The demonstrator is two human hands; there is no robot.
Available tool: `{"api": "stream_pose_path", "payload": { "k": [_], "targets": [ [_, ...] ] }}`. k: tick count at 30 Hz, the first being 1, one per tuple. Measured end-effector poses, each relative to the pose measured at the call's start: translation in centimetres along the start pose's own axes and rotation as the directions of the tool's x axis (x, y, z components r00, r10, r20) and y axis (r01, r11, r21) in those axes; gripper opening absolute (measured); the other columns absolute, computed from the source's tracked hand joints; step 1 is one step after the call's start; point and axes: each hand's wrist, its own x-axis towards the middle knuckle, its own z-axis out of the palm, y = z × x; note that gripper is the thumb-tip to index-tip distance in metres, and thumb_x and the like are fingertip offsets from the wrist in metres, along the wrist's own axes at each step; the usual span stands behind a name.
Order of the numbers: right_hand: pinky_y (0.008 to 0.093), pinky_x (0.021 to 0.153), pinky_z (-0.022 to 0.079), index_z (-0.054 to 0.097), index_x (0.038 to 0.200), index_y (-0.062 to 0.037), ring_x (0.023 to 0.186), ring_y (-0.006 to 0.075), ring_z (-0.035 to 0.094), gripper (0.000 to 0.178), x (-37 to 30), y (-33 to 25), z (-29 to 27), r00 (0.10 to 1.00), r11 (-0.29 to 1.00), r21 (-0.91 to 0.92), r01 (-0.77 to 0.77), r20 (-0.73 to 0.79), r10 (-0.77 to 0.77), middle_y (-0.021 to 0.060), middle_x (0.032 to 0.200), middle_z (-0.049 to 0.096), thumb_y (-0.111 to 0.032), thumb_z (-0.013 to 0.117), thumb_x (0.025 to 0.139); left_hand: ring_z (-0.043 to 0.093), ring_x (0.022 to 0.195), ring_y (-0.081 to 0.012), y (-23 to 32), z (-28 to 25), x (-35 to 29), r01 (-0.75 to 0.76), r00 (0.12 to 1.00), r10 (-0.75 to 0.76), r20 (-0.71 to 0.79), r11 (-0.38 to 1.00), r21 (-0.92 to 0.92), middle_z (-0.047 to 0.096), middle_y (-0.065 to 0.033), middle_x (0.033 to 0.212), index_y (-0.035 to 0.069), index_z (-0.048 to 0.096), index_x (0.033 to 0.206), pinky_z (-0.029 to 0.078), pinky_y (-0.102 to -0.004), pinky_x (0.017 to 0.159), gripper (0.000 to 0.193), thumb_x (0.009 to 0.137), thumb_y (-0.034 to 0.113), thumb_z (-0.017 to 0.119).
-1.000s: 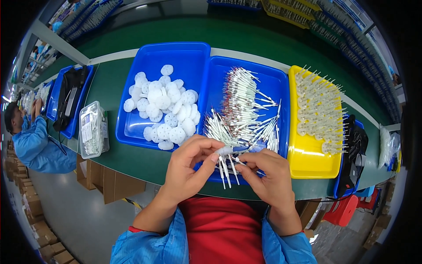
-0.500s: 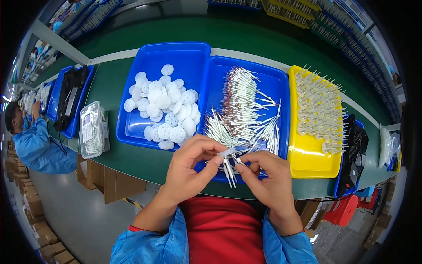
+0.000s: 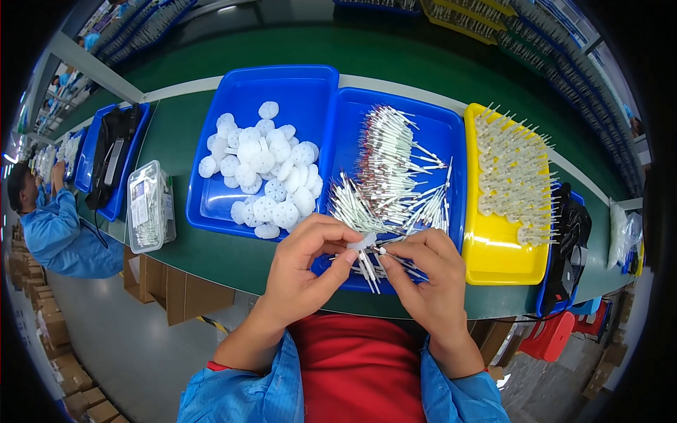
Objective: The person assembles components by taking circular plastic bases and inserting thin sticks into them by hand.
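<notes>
My left hand [image 3: 307,261] pinches a white plastic disc [image 3: 362,242] between thumb and fingertips. Several thin white rods [image 3: 369,269] hang down from the disc. Close to its right edge, my right hand [image 3: 431,275] grips another thin white rod [image 3: 383,250] with thumb and forefinger, its pale end toward the disc; the fingers partly hide it. Both hands are over the near edge of a blue tray [image 3: 345,106] heaped with rods [image 3: 386,162], some with dark red ends. To the left, loose white discs [image 3: 257,158] are piled in another blue tray [image 3: 275,77].
A yellow tray [image 3: 497,264] at right holds discs fitted with upright rods [image 3: 511,173]. A dark device [image 3: 568,247] lies beyond it. At left are a clear plastic box [image 3: 149,211], another dark device [image 3: 116,155] in a blue tray, and a co-worker in blue [image 3: 63,233].
My right hand's fingers have shifted, and the rod in them has turned from hanging beside the disc to lying more level. My left hand stays put, with the disc tilted slightly differently.
</notes>
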Motion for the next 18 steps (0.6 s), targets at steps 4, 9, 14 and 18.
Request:
{"api": "stream_pose_path", "payload": {
  "k": [4, 9, 14, 18],
  "targets": [
    [0.0354, 0.063, 0.049, 0.083, 0.105, -0.0046, 0.069, 0.0222, 0.064, 0.019, -0.24, -0.61, -0.16, 0.982, 0.981, 0.072, -0.177, 0.084, 0.171, 0.0076, 0.085, 0.07, -0.003, 0.094, 0.09, 0.077, 0.108, -0.0212, 0.02, 0.0, 0.07, -0.01, 1.0, 0.009, 0.01, 0.998, 0.066, 0.073, -0.0139, 0.123, -0.002, 0.078, 0.126, 0.065, -0.0317, 0.092, 0.023, 0.104, -0.004, 0.079],
    [0.0297, 0.06, 0.043, 0.082, 0.105, -0.0027, 0.066, 0.0134, 0.056, 0.019, -0.54, -0.61, -0.16, 0.947, 0.943, 0.142, -0.302, 0.154, 0.281, 0.0048, 0.084, 0.068, -0.002, 0.094, 0.09, 0.077, 0.107, -0.0214, 0.11, 0.03, 0.09, -0.016, 1.0, 0.014, 0.022, 0.996, 0.088, 0.073, -0.0139, 0.122, -0.003, 0.078, 0.126, 0.066, -0.0321, 0.091, 0.023, 0.103, -0.004, 0.079],
    [0.0264, 0.06, 0.038, 0.082, 0.104, -0.002, 0.067, 0.0086, 0.053, 0.018, -0.5, -0.76, -0.07, 0.967, 0.953, 0.189, -0.235, 0.143, 0.21, 0.0023, 0.084, 0.067, -0.001, 0.093, 0.09, 0.077, 0.106, -0.0214, -0.12, 0.23, 0.11, -0.008, 1.0, 0.009, -0.013, 0.998, 0.06, 0.073, -0.0143, 0.122, -0.003, 0.078, 0.126, 0.066, -0.032, 0.091, 0.022, 0.104, -0.004, 0.078],
    [0.027, 0.06, 0.039, 0.082, 0.104, -0.003, 0.067, 0.009, 0.053, 0.018, -0.61, -0.61, 0.03, 0.958, 0.946, 0.169, -0.276, 0.131, 0.256, 0.0021, 0.084, 0.067, -0.001, 0.094, 0.09, 0.077, 0.106, -0.0215, 0.02, 0.23, 0.1, -0.015, 1.0, 0.016, -0.01, 0.998, 0.068, 0.073, -0.0145, 0.122, -0.003, 0.078, 0.126, 0.066, -0.0318, 0.09, 0.022, 0.104, -0.004, 0.078]
  ]
}}
